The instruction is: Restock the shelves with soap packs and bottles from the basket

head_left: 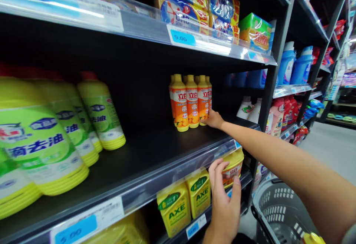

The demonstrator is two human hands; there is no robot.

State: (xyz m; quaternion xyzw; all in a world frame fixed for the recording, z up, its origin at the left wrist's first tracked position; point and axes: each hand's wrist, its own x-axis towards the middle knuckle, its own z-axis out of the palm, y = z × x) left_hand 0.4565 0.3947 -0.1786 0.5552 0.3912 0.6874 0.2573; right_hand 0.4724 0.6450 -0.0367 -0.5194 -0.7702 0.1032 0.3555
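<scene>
The right hand (214, 119) touches an orange dish soap bottle (203, 101), grip not clear; the half-open left hand (224, 203) is under the shelf edge (178, 173), at a yellow bottle (233, 167).

A long bare forearm (278, 155) ends in an unadorned hand (215, 119); a second bare hand (224, 207) shows nearer, and a short grey fabric sleeve (350, 235) edges the near right corner.
</scene>
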